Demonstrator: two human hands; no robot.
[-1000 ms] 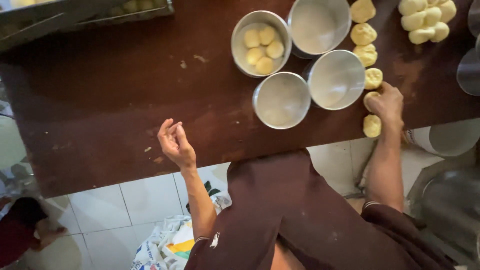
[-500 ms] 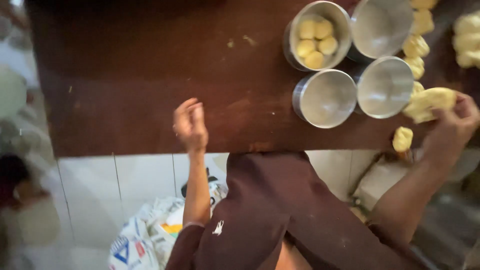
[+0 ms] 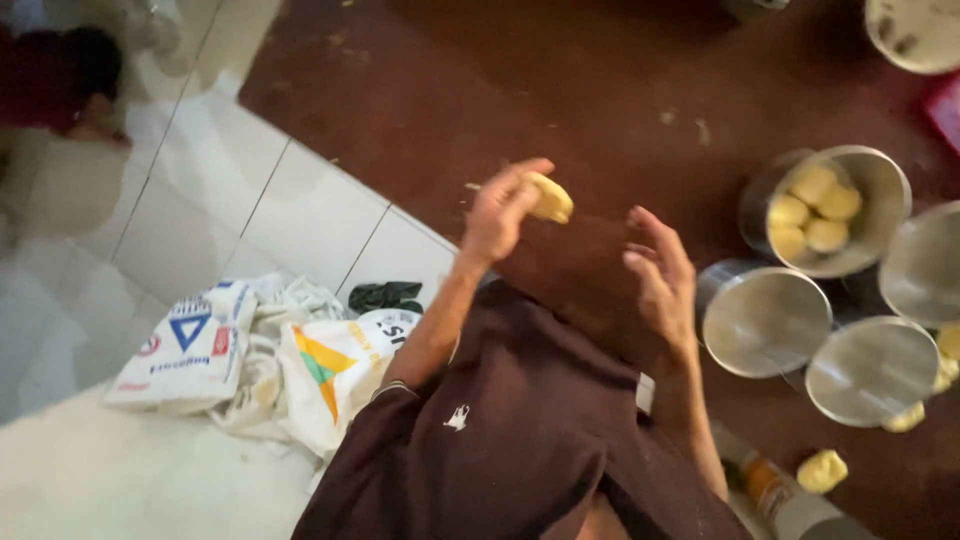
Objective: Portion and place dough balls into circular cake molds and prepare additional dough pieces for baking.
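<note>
There is one view only, from a camera on the person's head, looking steeply down past the brown shirt [image 3: 500,450] at the dark brown desk [image 3: 560,90]. The frame is tilted, so the desk's edge runs slantwise from the upper left toward the lower middle. The view is close: both hands rise near the lens above the desk. Left of the desk the white tiled floor [image 3: 200,200] lies far below; right of it, round metal tins [image 3: 765,320] reach the frame's edge.
</note>
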